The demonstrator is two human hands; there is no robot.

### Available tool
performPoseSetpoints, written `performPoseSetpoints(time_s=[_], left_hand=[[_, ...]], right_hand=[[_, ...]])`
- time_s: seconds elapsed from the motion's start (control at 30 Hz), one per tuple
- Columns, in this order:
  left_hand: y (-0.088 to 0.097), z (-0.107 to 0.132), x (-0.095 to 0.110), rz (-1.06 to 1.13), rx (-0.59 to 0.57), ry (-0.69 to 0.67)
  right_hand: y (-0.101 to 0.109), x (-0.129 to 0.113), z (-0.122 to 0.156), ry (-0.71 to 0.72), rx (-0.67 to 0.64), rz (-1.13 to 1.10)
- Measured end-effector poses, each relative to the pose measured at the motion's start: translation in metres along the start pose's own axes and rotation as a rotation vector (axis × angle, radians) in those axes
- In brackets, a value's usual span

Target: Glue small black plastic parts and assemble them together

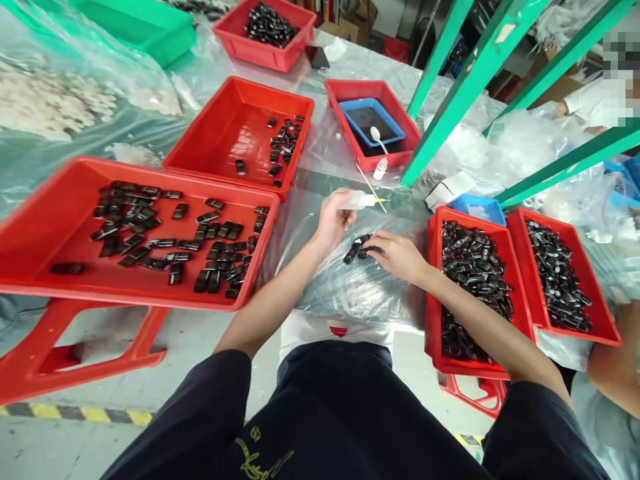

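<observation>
My left hand (336, 217) is closed around a translucent squeeze bottle (361, 200) with a thin yellow needle tip pointing right. Just below and to the right, the fingers of my right hand (395, 255) are closed on a small glossy black part (373, 248). Other black parts (353, 252) lie against it on the plastic-covered table (330, 287); my fingers partly hide them. Behind the bottle a thin wooden stick (371, 187) lies aslant, close to a small white dropper bottle (381, 169).
Red trays of black parts stand at left (45, 227) and right (434, 333). Beyond is a red tray (345, 100) holding a blue tray (373, 107) and white spoon (376, 135). Green posts (450, 93) rise at back right. Another person's arm (617, 360) shows at right.
</observation>
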State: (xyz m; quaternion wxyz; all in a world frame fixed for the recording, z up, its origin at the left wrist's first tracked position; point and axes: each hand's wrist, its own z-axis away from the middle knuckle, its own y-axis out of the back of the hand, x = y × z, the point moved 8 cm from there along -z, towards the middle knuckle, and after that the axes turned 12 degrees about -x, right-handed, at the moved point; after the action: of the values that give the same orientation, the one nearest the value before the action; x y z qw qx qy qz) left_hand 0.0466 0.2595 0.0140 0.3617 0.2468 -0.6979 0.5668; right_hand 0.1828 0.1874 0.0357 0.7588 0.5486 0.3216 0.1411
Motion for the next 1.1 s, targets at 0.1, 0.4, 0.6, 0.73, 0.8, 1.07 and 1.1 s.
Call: performPoseSetpoints(time_s=[0.1,0.4,0.6,0.73,0.8,1.07,1.1], left_hand=[[-0.002,0.002,0.002,-0.029,-0.014,0.004],[0.005,-0.002,0.001,-0.018,0.016,-0.007],[-0.006,0.004,-0.001,0.061,0.007,0.007],[-0.013,0.009,-0.003,0.065,-0.015,0.040],[-0.014,0.009,-0.004,0.057,-0.015,0.050],[-0.005,0.006,-0.006,0.027,0.053,0.041],[-0.005,0.007,-0.006,0.026,0.057,0.043]], right_hand=[[-0.011,-0.006,-0.010,0.005,-0.066,0.097],[0.046,0.026,0.060,-0.113,0.103,0.198],[0.079,0.109,0.147,-0.515,0.141,0.167],[0.049,0.126,0.161,-0.498,-0.039,0.208],[0.034,0.124,0.158,-0.467,-0.105,0.256],[0.039,0.117,0.163,-0.469,-0.045,0.261],[0.044,0.113,0.165,-0.454,0.009,0.235]])
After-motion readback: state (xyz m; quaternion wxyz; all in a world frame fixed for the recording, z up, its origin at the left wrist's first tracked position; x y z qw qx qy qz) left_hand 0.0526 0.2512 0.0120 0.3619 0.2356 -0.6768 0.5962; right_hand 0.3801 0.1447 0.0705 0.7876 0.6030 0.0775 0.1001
